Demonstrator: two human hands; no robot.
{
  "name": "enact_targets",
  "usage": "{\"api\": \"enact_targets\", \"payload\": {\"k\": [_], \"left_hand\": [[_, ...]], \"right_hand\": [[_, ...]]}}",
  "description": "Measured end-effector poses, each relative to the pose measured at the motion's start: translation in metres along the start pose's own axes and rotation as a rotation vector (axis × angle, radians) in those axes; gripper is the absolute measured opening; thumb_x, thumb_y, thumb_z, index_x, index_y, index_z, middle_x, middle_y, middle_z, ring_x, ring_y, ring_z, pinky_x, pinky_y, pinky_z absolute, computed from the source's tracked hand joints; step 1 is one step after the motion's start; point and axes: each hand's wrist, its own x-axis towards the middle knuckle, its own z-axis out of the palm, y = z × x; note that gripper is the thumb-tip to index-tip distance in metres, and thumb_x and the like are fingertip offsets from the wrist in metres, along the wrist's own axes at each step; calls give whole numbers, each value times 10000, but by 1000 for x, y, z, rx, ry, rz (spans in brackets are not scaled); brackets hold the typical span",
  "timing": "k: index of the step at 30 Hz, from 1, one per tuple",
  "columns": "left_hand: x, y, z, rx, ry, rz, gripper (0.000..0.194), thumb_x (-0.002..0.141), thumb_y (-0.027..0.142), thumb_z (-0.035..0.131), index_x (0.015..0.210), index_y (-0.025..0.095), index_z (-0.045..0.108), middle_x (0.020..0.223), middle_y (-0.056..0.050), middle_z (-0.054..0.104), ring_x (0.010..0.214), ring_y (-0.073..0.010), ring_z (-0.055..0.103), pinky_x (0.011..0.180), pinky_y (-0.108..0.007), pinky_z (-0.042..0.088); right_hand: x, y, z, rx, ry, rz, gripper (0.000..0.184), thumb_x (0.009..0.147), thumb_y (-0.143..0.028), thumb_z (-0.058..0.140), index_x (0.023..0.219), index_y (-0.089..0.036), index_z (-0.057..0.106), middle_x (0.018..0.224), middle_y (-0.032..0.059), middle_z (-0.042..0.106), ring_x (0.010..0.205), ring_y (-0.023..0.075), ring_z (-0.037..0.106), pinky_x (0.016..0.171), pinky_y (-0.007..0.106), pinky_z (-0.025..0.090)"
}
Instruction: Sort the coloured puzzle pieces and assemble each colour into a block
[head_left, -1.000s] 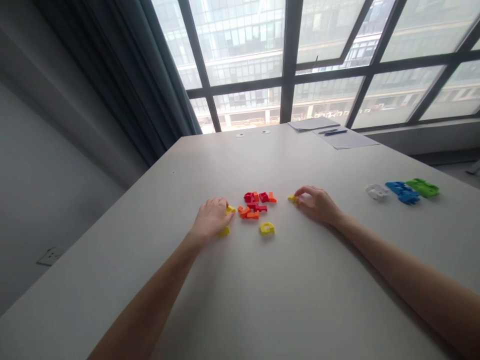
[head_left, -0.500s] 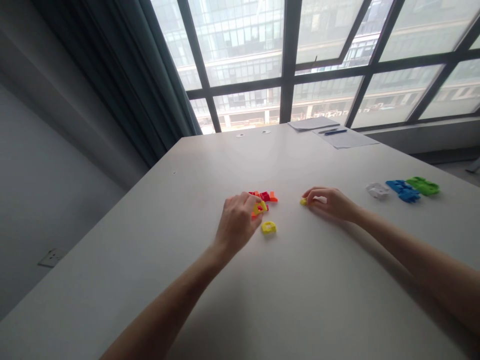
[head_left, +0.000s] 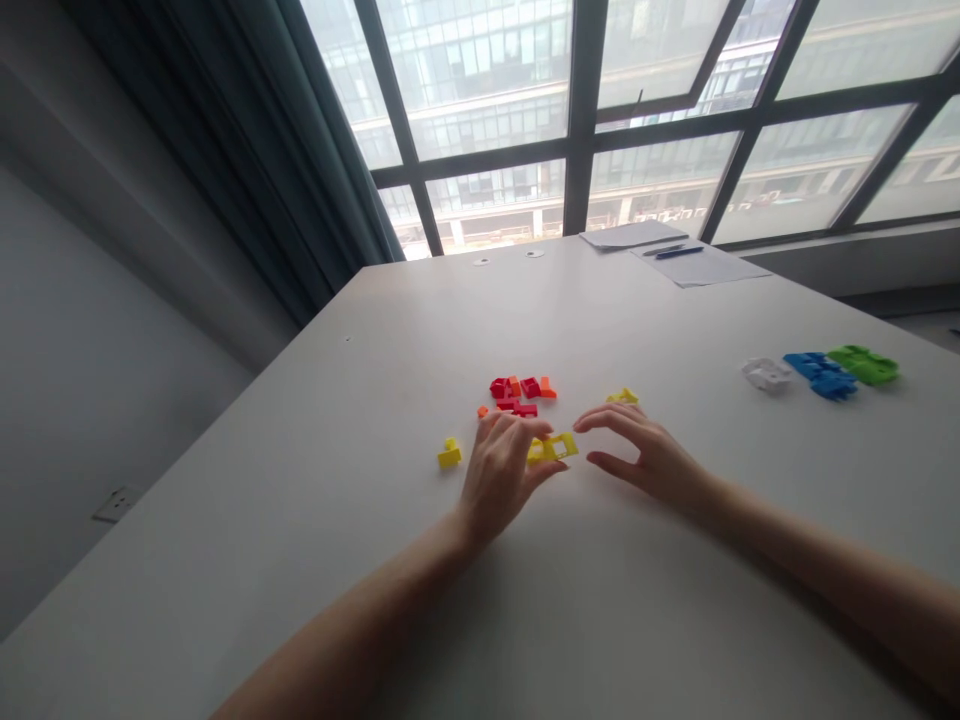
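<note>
My left hand [head_left: 501, 470] pinches a yellow plastic piece with a square hole [head_left: 572, 445] between thumb and fingers, low over the table. More yellow shows close to the fingers; whether it is a second piece I cannot tell. Just right of it, my right hand [head_left: 649, 455] is open and holds nothing, thumb and fingers apart and pointing at the yellow piece. Behind the right hand's fingers lies another yellow piece [head_left: 622, 397]. A small yellow piece with a knob [head_left: 449, 455] rests left of my left hand. Beyond that hand are several red pieces [head_left: 531, 387] and orange pieces [head_left: 548, 388].
On the right of the white table [head_left: 360, 600] lie a white piece [head_left: 766, 375], blue pieces [head_left: 821, 375] and a green piece [head_left: 862, 364]. Paper sheets [head_left: 720, 268] with a blue pen [head_left: 679, 252] are near the far edge, by the window.
My left hand has moved right and nearer to me with the holed yellow piece. My right hand has let go of a yellow piece and come toward my left hand, fingers spreading.
</note>
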Motion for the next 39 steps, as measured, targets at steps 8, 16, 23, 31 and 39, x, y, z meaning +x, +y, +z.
{"api": "enact_targets", "payload": {"k": [8,16,23,31,39], "left_hand": [[0,2,4,-38,0,121,336,789,456,711,935,199,553,841,-17,635,836,-191,589,883,-360,454],[-3,2,0,-6,-67,75,441,862,410,649,1193,189,460,1081,-89,632,1038,-244,560,938,-397,456],[-5,0,2,16,-171,-18,337,905,294,594,1201,178,481,1168,-116,580,1139,-261,512,1000,-432,432],[-3,-1,4,34,-249,-124,323,859,181,616,1165,170,515,1166,-107,597,1139,-259,517,1010,-437,412],[-2,2,4,67,-247,-169,352,828,123,614,1159,194,517,1091,-61,663,1070,-243,564,1010,-441,358]], "right_hand": [[-2,-1,2,12,-50,-128,171,883,-285,629,1036,-218,595,977,68,701,949,215,643,886,384,464],[-2,15,-10,-51,-28,-95,168,881,-262,619,1047,-238,615,994,59,709,959,219,641,895,405,475],[-5,60,-30,-95,301,242,228,852,-380,630,1041,-254,642,1036,67,703,970,254,648,842,436,511],[-6,73,-26,-8,298,405,289,825,-460,626,1033,-262,656,1066,57,719,987,260,664,832,441,509],[-4,62,-25,-169,219,238,199,844,-367,609,1000,-248,644,996,68,715,932,255,647,854,442,495]]}}
